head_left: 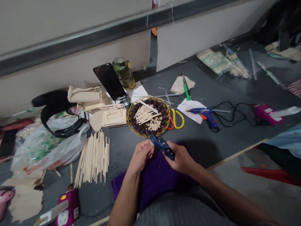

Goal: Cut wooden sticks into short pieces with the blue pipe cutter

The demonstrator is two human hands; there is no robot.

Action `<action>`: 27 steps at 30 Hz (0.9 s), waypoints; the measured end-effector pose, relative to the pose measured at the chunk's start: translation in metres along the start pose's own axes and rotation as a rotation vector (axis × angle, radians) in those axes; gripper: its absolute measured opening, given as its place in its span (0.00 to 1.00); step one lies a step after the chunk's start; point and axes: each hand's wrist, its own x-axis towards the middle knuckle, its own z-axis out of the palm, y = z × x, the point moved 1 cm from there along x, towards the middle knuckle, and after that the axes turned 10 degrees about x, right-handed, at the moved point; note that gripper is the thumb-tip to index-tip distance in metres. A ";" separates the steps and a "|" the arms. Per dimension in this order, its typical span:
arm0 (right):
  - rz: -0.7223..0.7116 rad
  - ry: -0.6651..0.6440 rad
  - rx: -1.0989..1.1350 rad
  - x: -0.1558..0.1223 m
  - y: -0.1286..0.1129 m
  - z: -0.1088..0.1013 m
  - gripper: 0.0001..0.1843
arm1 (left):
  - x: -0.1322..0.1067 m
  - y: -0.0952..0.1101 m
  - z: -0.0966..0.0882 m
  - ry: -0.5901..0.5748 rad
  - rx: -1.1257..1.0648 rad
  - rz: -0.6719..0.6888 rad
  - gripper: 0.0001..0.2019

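Note:
My right hand (180, 157) grips a dark blue hand tool (160, 143) with a curved, rounded body; its exact kind is unclear. Close to the tool's far end, the fingers of my left hand (141, 154) are pinched together, and whatever they hold is too small to make out. Both hands are above a purple cloth (154, 185). Just beyond them stands a brown woven basket (134, 131) with a yellow rim, containing thin wooden sticks (145, 113) and a heap of small cut pieces (154, 123).
Loose wooden sticks (94, 157) lie left, below a small stick-built model (115, 116). A phone (110, 81) leans by a green bottle (124, 73). Rightward are yellow-handled scissors (180, 119), a blue glue gun (207, 116), a green cutter (186, 89) and a cable (232, 116).

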 end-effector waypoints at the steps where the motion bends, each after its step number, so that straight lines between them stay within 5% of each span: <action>1: 0.021 0.001 0.000 0.001 0.001 0.000 0.05 | 0.000 0.000 0.000 0.054 0.095 0.050 0.26; 6: 0.096 -0.001 -0.005 0.007 0.005 0.000 0.03 | -0.003 0.003 0.003 0.320 0.520 0.319 0.14; 14: 0.102 -0.027 -0.058 0.014 0.011 0.002 0.04 | 0.002 0.003 0.004 0.394 0.713 0.554 0.08; 27: -0.027 0.056 -0.125 -0.001 0.014 0.011 0.04 | -0.005 0.007 0.002 0.406 0.724 0.565 0.10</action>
